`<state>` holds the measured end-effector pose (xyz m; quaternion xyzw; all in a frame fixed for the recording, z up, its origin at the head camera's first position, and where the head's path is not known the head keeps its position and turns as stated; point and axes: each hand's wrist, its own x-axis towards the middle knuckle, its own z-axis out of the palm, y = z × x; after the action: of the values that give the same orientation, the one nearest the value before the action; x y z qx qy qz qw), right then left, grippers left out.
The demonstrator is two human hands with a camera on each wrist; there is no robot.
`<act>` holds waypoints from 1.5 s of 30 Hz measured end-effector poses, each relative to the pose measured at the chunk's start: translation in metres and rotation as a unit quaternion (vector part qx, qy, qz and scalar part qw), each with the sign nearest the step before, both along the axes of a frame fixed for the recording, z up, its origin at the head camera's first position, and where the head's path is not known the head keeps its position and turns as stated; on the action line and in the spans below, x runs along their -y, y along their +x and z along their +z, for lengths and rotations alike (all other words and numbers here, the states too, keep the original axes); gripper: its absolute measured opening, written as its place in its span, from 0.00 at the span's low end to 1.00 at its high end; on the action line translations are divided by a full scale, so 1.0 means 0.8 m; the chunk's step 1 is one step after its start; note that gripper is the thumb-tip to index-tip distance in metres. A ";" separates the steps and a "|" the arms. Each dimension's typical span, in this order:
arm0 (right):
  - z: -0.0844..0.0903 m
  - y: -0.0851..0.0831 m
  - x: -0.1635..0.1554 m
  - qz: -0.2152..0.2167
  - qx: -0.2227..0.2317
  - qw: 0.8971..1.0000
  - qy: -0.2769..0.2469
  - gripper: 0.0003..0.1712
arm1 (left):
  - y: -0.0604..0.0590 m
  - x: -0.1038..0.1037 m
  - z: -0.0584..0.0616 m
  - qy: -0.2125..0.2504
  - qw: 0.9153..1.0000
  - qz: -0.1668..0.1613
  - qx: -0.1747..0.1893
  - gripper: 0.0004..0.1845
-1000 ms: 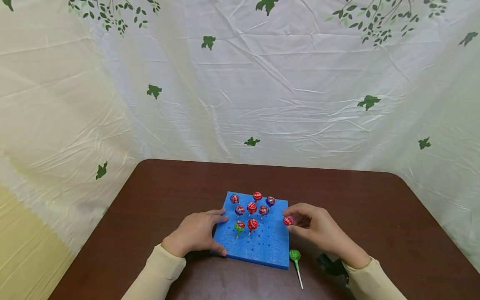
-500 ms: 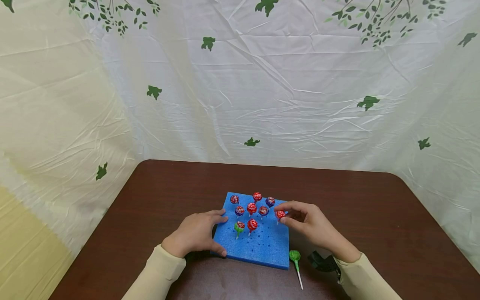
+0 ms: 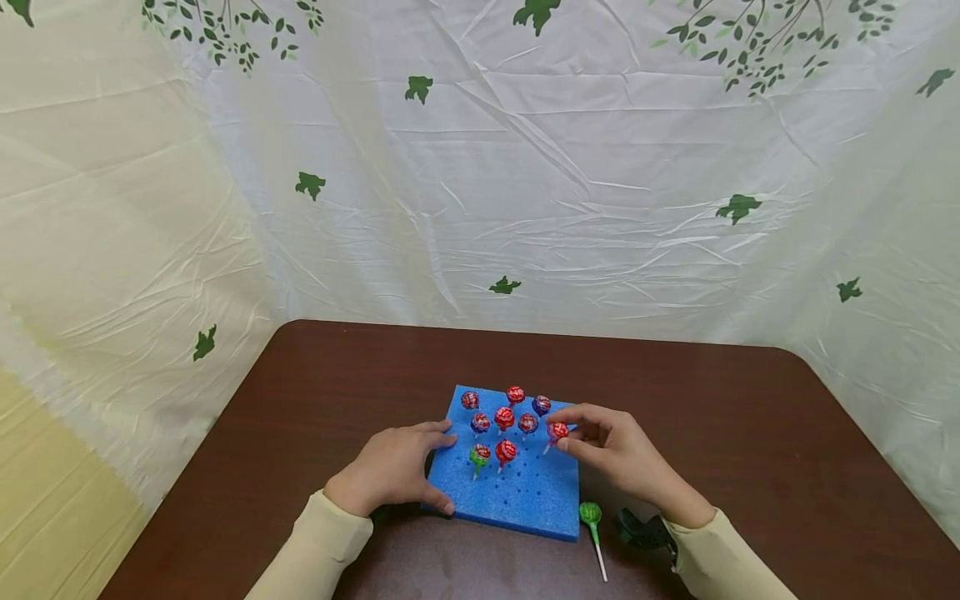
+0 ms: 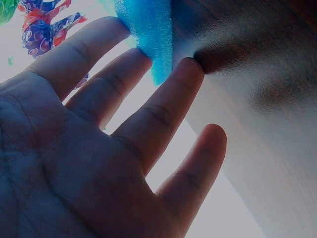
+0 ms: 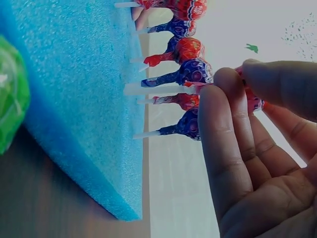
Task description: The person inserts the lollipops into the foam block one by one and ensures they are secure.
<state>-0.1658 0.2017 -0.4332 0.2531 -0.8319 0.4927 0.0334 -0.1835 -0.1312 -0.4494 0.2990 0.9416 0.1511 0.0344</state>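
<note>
A blue foam board [image 3: 543, 504] dotted with small holes lies on the table. Several wrapped lollipops [image 3: 506, 452] in red, purple and green stand in it by their sticks. My right hand [image 3: 622, 454] pinches a red-and-pink lollipop [image 3: 557, 431] by its wrapped head, over the board's right side. In the right wrist view its white stick [image 5: 153, 89] points at the foam, overlapping the row of standing lollipops. My left hand [image 3: 397, 468] rests at the board's left edge, fingers spread and thumb at the front corner. The left wrist view shows fingertips [image 4: 138, 57] against the foam's side.
A green lollipop [image 3: 591, 513] lies on the brown table [image 3: 712, 400] beside the board's front right corner. A dark strapped device [image 3: 641, 531] sits at the right wrist. A pale curtain [image 3: 480, 208] with leaf prints hangs behind the table.
My right hand has moved left from beyond the board's right edge to over it, carrying the lollipop. In the last half second its stick has tilted slightly. The left hand and board stay put.
</note>
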 end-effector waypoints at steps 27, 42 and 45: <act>-0.004 -0.004 0.003 0.006 0.024 1.000 0.002 0.18 | 0.000 -0.001 0.002 -0.005 1.000 0.003 0.003 0.51; -0.011 -0.008 0.003 -0.001 0.008 1.000 0.020 0.17 | 0.002 -0.001 0.004 -0.004 1.000 0.006 -0.001 0.51; -0.013 -0.008 0.004 0.000 0.008 1.000 0.021 0.17 | 0.002 -0.002 0.004 -0.005 1.000 0.005 -0.001 0.51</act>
<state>-0.1722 0.1989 -0.4435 0.2496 -0.8423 0.4772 0.0218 -0.1817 -0.1298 -0.4460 0.2943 0.9439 0.1459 0.0344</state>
